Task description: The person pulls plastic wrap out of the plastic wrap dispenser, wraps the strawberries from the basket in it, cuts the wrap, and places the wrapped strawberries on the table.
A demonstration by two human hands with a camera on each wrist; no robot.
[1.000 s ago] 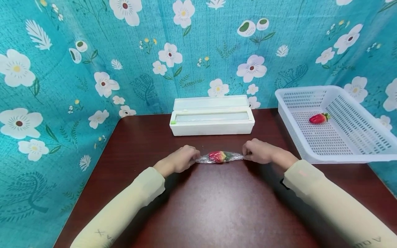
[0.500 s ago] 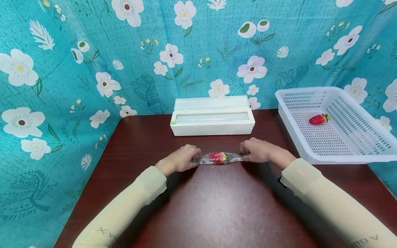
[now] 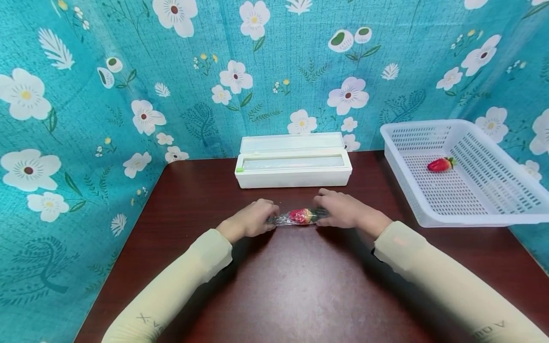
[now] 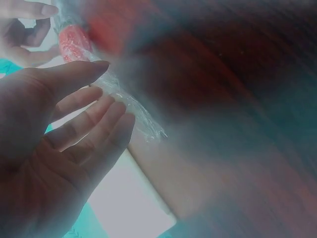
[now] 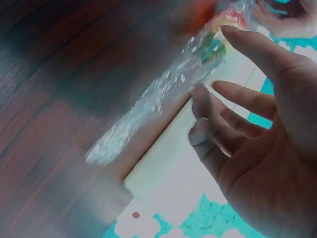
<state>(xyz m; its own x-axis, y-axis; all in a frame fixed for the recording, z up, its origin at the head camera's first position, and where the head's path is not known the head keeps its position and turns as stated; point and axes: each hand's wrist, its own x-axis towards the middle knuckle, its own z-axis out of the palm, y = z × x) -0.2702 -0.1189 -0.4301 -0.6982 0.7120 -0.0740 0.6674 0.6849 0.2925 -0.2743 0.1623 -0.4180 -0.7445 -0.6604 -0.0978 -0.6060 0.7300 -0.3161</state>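
Note:
A strawberry (image 3: 300, 216) wrapped in clear plastic film (image 5: 148, 101) lies on the dark table between both hands. The film is twisted into long tails at either end. My left hand (image 3: 253, 218) is at the left tail. In the left wrist view its thumb reaches over the film (image 4: 131, 104), with loosely extended fingers alongside. On the other side, my right hand (image 3: 346, 209) is spread near the leafy end. The right wrist view shows its thumb (image 5: 257, 49) and fingers apart, with the film tail running free past them.
Behind the hands stands a long white film box (image 3: 293, 178), lid raised, with a roll inside. A white perforated basket (image 3: 422, 209) at right holds an unwrapped strawberry (image 3: 442, 164). A blue floral cloth (image 3: 274, 62) hangs behind the dark table (image 3: 291, 295).
My right hand has let go of the right film tail and moved left toward the strawberry, its fingers spreading. My left hand's fingers have loosened at the left tail.

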